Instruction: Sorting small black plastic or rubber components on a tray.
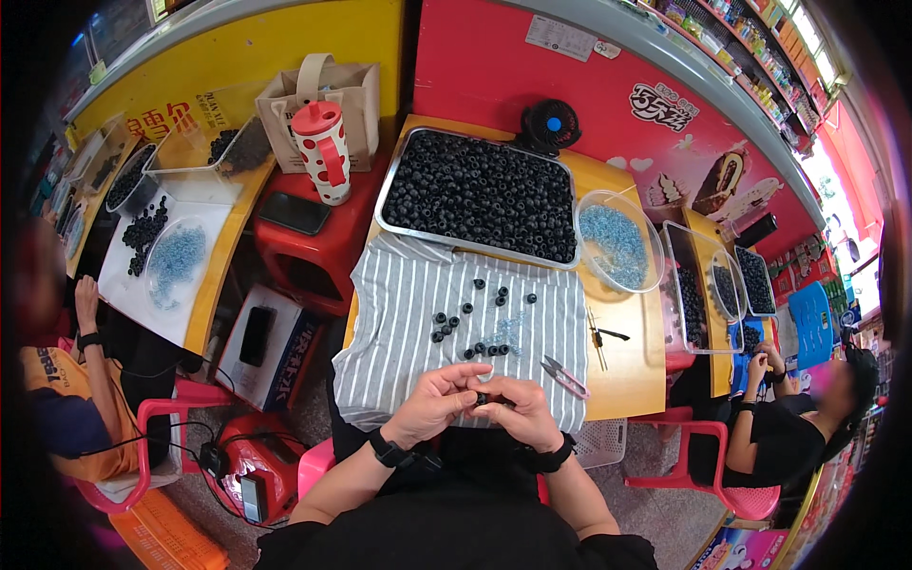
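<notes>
My left hand point(437, 403) and my right hand point(521, 412) meet over the front edge of a grey-and-white striped cloth point(394, 318). Between their pinched fingertips is a small black round part point(482, 399), mostly hidden by the fingers. Just beyond my hands, several loose black ring-shaped parts point(440, 319) are scattered on the cloth. A thin spread of tiny clear-blue pieces point(506, 334) lies among them. Pink-handled snips point(567, 378) rest to the right of my right hand, with their blades pointing away to the left.
A metal tray point(383, 204) heaped with black parts stands at the back. Right of it are a round tub point(655, 249) of blue pieces and thin pointed tools point(597, 340). A small black fan point(551, 125) stands behind. People sit at tables on both sides; a red stool point(304, 256) holds a spotted tumbler point(323, 157).
</notes>
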`<act>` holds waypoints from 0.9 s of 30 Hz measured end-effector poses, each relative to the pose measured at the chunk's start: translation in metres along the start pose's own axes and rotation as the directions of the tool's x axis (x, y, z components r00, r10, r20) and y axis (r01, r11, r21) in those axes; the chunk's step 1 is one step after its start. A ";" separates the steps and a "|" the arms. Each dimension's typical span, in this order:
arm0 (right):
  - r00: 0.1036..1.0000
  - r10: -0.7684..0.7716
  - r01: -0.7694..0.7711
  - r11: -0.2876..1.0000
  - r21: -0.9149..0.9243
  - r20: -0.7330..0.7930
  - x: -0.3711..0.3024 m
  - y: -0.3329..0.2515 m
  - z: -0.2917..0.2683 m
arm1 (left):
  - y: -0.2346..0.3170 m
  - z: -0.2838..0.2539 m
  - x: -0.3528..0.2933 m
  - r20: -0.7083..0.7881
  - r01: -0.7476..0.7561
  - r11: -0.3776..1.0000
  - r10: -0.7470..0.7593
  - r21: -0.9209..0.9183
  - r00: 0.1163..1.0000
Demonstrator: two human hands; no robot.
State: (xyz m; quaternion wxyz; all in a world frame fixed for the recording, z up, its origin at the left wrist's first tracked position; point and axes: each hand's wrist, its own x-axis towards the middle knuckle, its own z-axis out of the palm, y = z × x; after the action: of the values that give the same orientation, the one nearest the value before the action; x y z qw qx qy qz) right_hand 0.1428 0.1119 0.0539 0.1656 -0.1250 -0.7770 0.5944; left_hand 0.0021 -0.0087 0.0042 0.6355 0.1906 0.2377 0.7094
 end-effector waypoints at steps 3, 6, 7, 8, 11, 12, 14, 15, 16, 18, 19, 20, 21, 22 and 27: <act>1.000 -0.003 0.003 1.000 0.005 0.001 0.001 -0.003 0.000 | 0.000 -0.001 0.000 0.004 -0.001 1.000 0.001 -0.022 1.000; 1.000 0.002 -0.002 1.000 0.024 0.011 0.001 -0.005 -0.001 | 0.001 0.003 -0.001 -0.016 0.003 0.999 -0.004 -0.032 1.000; 1.000 0.001 -0.001 1.000 0.015 0.014 0.001 -0.004 0.000 | 0.001 0.004 0.000 -0.023 0.004 0.999 -0.005 -0.034 1.000; 1.000 0.000 0.000 1.000 0.007 0.017 0.000 -0.003 0.000 | 0.001 0.003 -0.001 -0.015 0.003 1.000 -0.004 -0.025 1.000; 0.993 -0.115 0.113 0.992 -0.058 -0.033 -0.002 0.002 0.006 | -0.001 -0.001 0.000 0.017 0.004 1.000 -0.004 -0.002 1.000; 0.993 -0.119 0.117 0.991 -0.071 -0.024 -0.002 0.002 0.006 | -0.002 -0.005 0.000 0.026 0.001 1.000 -0.001 0.005 1.000; 0.992 -0.126 0.125 0.987 -0.097 -0.007 -0.003 0.000 0.007 | -0.002 -0.006 0.000 0.043 0.006 1.000 -0.007 0.012 0.999; 0.990 -0.139 0.137 0.985 -0.105 -0.012 -0.003 0.000 0.007 | -0.001 -0.005 -0.001 0.051 0.016 1.000 -0.017 0.014 0.999; 0.988 -0.151 0.148 0.983 -0.113 -0.017 -0.004 0.001 0.007 | -0.001 -0.005 -0.001 0.059 0.027 1.000 -0.027 0.015 0.998; 0.986 -0.162 0.158 0.980 -0.121 -0.032 -0.004 0.000 0.007 | 0.000 -0.004 -0.001 0.017 0.052 0.998 -0.052 0.038 0.998; 0.986 -0.163 0.157 0.980 -0.121 -0.041 -0.004 -0.001 0.008 | 0.001 -0.004 0.001 0.001 0.063 0.997 -0.063 0.051 0.998; 0.985 -0.163 0.156 0.980 -0.121 -0.051 -0.004 -0.002 0.007 | 0.001 -0.001 0.002 -0.011 0.045 0.997 -0.044 0.062 0.999; 0.985 -0.165 0.155 0.972 -0.175 -0.045 -0.004 -0.003 0.005 | 0.001 0.003 0.001 -0.023 0.025 0.997 -0.023 0.076 0.999; 0.985 -0.167 0.154 0.961 -0.228 -0.039 -0.005 -0.005 0.003 | 0.002 0.006 0.001 -0.034 0.005 0.996 -0.002 0.090 0.999; 0.962 -0.263 0.187 0.826 -0.532 -0.071 -0.008 -0.003 -0.001 | 0.006 0.017 0.012 -0.017 -0.116 0.751 0.167 0.650 0.986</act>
State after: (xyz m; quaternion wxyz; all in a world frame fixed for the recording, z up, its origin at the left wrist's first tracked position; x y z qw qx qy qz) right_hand 0.1506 0.1092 0.0565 0.2488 -0.1141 -0.9041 0.3281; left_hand 0.0055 0.0047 0.0213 0.4662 0.3888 0.4759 0.6364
